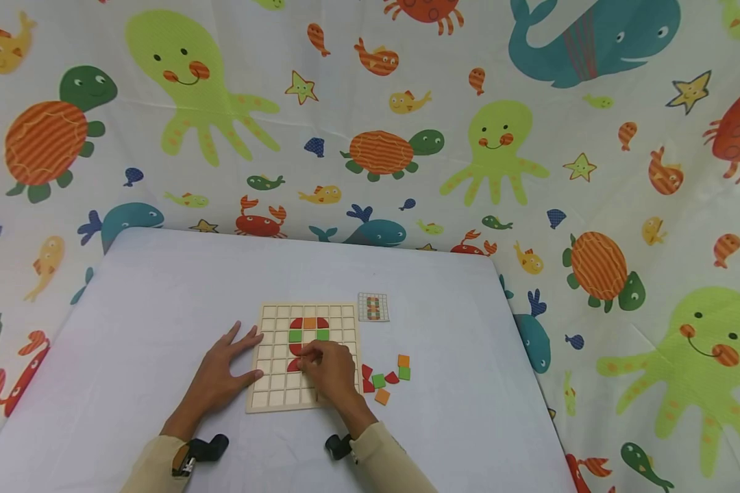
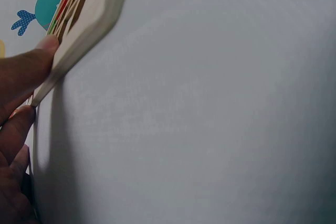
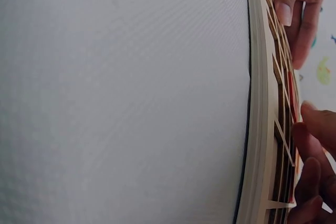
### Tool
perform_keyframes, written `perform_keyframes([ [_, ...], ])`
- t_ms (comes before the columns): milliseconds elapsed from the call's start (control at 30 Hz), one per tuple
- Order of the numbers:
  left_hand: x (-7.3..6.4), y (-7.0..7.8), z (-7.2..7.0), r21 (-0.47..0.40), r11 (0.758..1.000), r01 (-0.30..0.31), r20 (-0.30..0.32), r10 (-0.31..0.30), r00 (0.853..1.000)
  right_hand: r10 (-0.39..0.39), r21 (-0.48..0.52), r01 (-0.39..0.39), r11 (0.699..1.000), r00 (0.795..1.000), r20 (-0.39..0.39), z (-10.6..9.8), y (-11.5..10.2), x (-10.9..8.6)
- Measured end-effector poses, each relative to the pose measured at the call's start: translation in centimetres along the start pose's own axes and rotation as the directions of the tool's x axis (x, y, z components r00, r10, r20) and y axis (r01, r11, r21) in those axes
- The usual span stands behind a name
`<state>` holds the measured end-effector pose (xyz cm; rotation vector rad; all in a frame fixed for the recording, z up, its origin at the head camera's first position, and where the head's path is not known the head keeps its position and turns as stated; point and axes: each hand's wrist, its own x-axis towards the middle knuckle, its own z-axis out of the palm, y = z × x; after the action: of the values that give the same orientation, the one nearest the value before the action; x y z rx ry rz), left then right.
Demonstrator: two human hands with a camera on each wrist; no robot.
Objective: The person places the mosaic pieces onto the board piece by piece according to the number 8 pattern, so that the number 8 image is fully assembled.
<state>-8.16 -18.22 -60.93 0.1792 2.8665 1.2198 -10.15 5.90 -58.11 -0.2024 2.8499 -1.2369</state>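
A wooden grid board (image 1: 277, 400) lies on the white table, with red quarter-round, green square and orange square pieces set in its upper middle cells. My left hand (image 1: 218, 370) rests at the board's left edge with fingers spread; its thumb and fingertips touch the rim in the left wrist view. Over the middle of the board, my right hand (image 1: 329, 370) has its fingers curled, thumb and fingertip together at a red quarter-round piece (image 3: 295, 116), which they seem to pinch. The hand partly hides this piece and the cells beneath it.
Right of the board lie several loose pieces, among them an orange square (image 1: 382, 396), a green square (image 1: 404, 374) and a red quarter-round (image 1: 392, 377). A small pattern card (image 1: 373, 307) lies beside the board's upper right corner. A sea-animal curtain (image 1: 333, 137) hangs behind the table.
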Motion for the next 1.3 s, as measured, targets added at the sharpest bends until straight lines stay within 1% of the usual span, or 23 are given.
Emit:
perform_keyframes([
  [100, 0.1, 0.0, 0.0, -0.002, 1.000, 0.006, 0.010, -0.006, 1.000, -0.022, -0.018, 0.022, 1.000, 0.999, -0.023, 0.0, 0.0, 0.2],
  [267, 0.2, 0.0, -0.1, -0.008, 1.000, 0.007, 0.016, -0.007, 1.000, -0.032, -0.056, 0.030, 0.998, 0.999, -0.023, 0.2, 0.1, 0.5],
  [433, 0.2, 0.0, -0.1, -0.009, 1.000, 0.009, 0.017, -0.009, 1.000, -0.012, -0.067, 0.011, 0.998, 1.000, -0.023, 0.2, 0.2, 0.4],
  [600, 0.1, 0.0, -0.1, -0.010, 1.000, 0.018, 0.018, -0.018, 1.000, 0.024, -0.031, -0.024, 0.999, 1.000, 0.001, -0.5, 0.4, 0.3],
  [733, 0.1, 0.0, 0.0, -0.012, 1.000, 0.022, 0.016, -0.022, 1.000, 0.037, 0.031, -0.036, 0.999, 0.999, -0.006, -1.5, 1.0, 0.1],
  [833, 0.0, 0.0, 0.0, -0.009, 1.000, 0.020, 0.013, -0.019, 1.000, 0.038, 0.057, -0.036, 0.998, 0.999, -0.035, -2.3, 2.0, -0.2],
  [900, -0.1, 0.0, 0.1, -0.005, 1.000, 0.014, 0.005, -0.014, 1.000, 0.052, 0.073, -0.048, 0.996, 0.997, -0.057, -2.9, 2.7, -0.5],
  [1067, -0.1, 0.0, 0.3, 0.008, 1.000, 0.003, -0.010, -0.003, 1.000, 0.083, 0.127, -0.070, 0.989, 0.992, -0.098, -5.0, 4.7, -0.9],
  [1167, -0.1, 0.1, 0.2, 0.004, 1.000, 0.011, -0.002, -0.011, 1.000, 0.094, 0.158, -0.075, 0.985, 0.989, -0.117, -6.3, 5.9, -1.2],
  [1300, 0.0, 0.1, 0.1, -0.005, 1.000, 0.018, 0.009, -0.018, 1.000, 0.133, 0.183, -0.105, 0.977, 0.981, -0.145, -7.9, 7.1, -1.8],
])
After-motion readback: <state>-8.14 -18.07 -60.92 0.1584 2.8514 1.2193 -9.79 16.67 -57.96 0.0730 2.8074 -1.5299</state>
